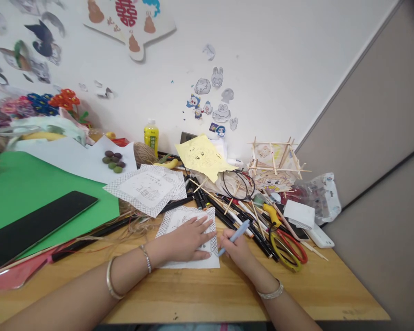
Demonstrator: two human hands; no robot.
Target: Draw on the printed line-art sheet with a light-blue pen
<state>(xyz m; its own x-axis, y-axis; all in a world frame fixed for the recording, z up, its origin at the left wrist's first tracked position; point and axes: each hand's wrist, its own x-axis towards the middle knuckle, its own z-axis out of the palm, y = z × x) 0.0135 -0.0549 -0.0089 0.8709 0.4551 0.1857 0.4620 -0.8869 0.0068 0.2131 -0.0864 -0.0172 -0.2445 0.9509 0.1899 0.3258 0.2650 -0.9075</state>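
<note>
My left hand (189, 236) lies flat with its fingers spread on a white sheet of paper (193, 265), which has a cross-hatched border and line drawing partly hidden under the hand. Just right of the sheet, my right hand (237, 250) grips a light blue pen (239, 231). The pen slants down to the left, its lower end at the sheet's right edge; whether the tip touches the paper I cannot tell. Behind the left hand lies another hatched-border drawing (150, 189), overlapping a similar sheet.
Black markers (258, 241), thin sticks and scissors (288, 250) crowd the right side. A stick frame (276, 161) stands behind them. A dark flat slab (41, 225) rests on green paper (103, 202) at left. At the wall are a yellow bottle (151, 137) and yellow paper (202, 156).
</note>
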